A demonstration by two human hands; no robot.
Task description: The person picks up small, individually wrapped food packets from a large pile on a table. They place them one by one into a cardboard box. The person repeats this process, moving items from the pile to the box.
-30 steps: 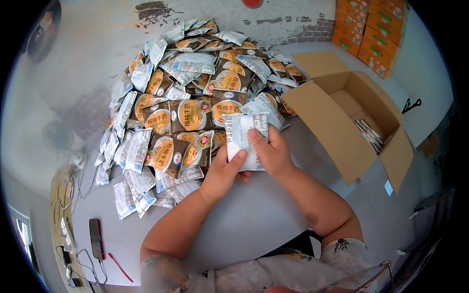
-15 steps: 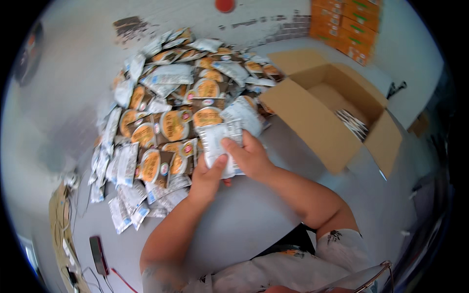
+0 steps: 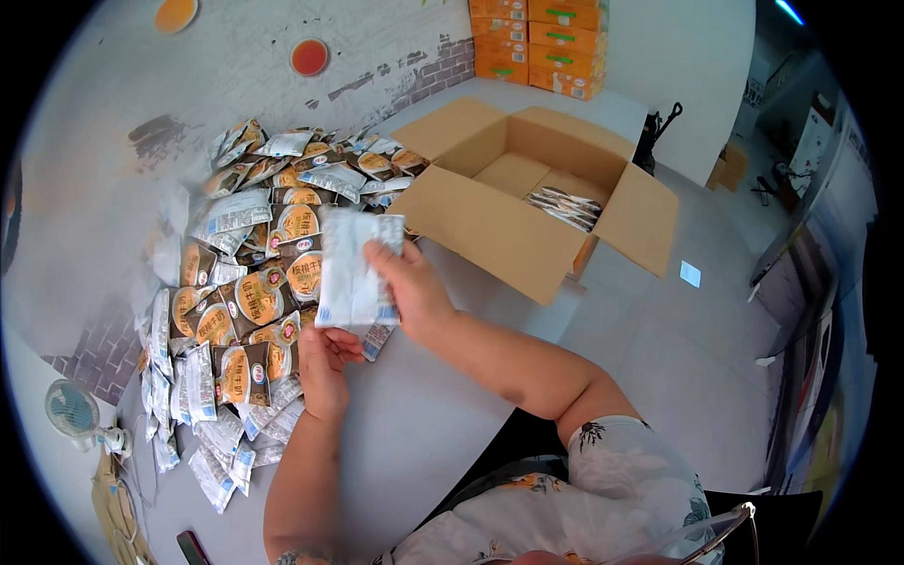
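Gripping a white-backed sealed pouch [image 3: 353, 273] in the right hand [image 3: 414, 287], pressing with the thumb across its white back and supporting from behind with mostly hidden fingers; not showing whether one pouch or several. Holding the left hand [image 3: 325, 377] loosely half open just below the pouch's lower edge, apparently grasping nothing; not showing clearly whether touching the pouch from beneath.

Carrying the pouch above the right-hand edge of the heap of brown-and-orange pouches [image 3: 259, 297], lying to the left of the right hand and ahead of the left. Facing an open cardboard carton [image 3: 574, 141] beyond and to the right of the right hand, with a row of pouches [image 3: 565, 207] sitting on edge in its near right part.

For a good hold, pressing flat with the thumb pad rather than digging in with the tip, probably sparing the seams from creasing. Likely handling a soft, yielding packet, so calling for light, even pressure. Best cupping the left hand underneath, squaring the lower edge and guarding against a slip. Also giving the carton's near flap [image 3: 490, 235] room, as jutting toward the right forearm and risking a snag.
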